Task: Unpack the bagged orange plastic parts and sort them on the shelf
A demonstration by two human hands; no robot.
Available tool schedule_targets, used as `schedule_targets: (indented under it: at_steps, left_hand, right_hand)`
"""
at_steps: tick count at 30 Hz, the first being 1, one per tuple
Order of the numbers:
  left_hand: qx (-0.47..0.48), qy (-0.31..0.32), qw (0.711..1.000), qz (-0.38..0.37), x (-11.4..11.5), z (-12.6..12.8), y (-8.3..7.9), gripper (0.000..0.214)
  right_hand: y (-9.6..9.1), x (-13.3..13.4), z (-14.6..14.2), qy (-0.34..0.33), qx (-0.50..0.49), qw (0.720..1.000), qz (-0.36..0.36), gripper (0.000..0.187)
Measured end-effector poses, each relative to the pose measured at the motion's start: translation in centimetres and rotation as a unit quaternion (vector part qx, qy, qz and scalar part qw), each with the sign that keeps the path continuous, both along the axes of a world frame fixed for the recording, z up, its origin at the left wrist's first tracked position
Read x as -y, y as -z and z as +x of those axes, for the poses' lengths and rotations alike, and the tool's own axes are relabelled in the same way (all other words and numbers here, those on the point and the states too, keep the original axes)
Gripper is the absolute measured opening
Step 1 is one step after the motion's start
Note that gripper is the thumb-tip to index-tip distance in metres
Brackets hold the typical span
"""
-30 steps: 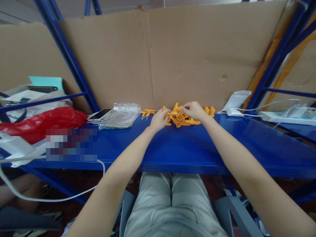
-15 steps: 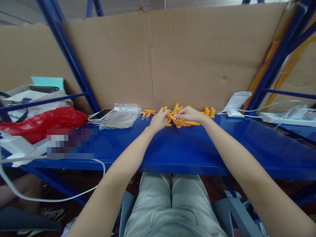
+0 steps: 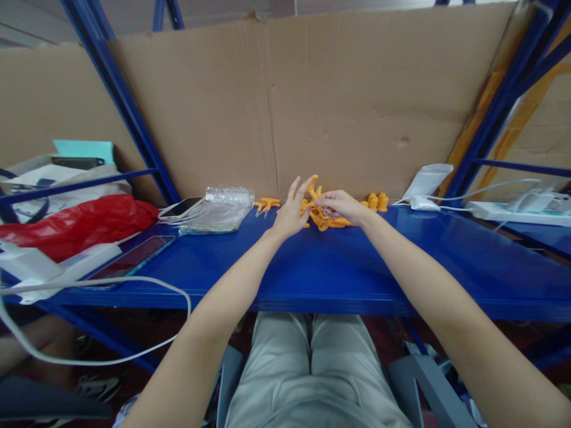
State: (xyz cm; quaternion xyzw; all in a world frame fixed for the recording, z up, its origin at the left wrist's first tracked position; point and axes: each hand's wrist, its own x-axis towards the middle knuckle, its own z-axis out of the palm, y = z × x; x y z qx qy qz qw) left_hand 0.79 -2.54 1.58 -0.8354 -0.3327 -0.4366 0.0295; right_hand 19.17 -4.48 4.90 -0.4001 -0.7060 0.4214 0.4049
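Note:
Orange plastic pieces [image 3: 331,223] lie in a small pile at the back of the blue shelf, some with metal chain links on them. My left hand [image 3: 292,213] is at the pile's left side, fingers stretched up and apart, beside an upright orange piece [image 3: 313,185]. From the right, my right hand [image 3: 341,205] reaches over the pile with fingertips pinched together. It seems to grip an orange plastic piece, though the fingers partly hide it. Further left lies another orange piece with dangling chains [image 3: 267,203]. Two rounded orange pieces [image 3: 377,202] stand to the right.
A clear plastic bag [image 3: 223,209] and a white cable lie left of the pile. A phone [image 3: 134,258], a red bag [image 3: 89,221] and a white power strip are farther left. White cables and another power strip [image 3: 521,214] sit right. Cardboard [image 3: 339,107] walls the back.
My left hand's fingers have opened and lifted from the orange pieces. My right hand stays over the pile, its fingers more tightly pinched.

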Motion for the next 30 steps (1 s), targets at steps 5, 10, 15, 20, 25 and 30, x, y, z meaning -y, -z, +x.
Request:
schedule_targets:
  at_steps: [5,10,15,20,25,30]
  left_hand:
    - [-0.01,0.028,1.0,-0.008,0.8,0.8,-0.1,0.04]
    - [-0.06,0.027,0.997,-0.041,1.1,1.6,0.4,0.015]
    - [-0.043,0.043,0.997,-0.046,0.6,2.1,1.0,0.013]
    - [-0.012,0.061,0.996,-0.066,0.7,2.0,0.9,0.015]
    - [-0.021,0.073,0.993,-0.092,0.9,1.9,0.7,0.024]
    - [-0.037,0.069,0.993,-0.085,0.7,2.0,0.7,0.023]
  right_hand:
    - [0.1,-0.4,0.0,0.047,-0.068,0.996,-0.021,0.036]
    - [0.1,-0.3,-0.2,0.058,-0.118,0.99,-0.041,0.035]
    - [0.4,-0.4,-0.6,0.065,-0.11,0.99,-0.061,0.039]
    - [0.7,-0.7,-1.0,0.061,-0.111,0.99,-0.065,0.04]
    - [0.7,-0.5,-1.1,0.067,-0.115,0.988,-0.073,0.04]
    - [0.7,-0.6,-0.9,0.077,-0.114,0.987,-0.077,0.039]
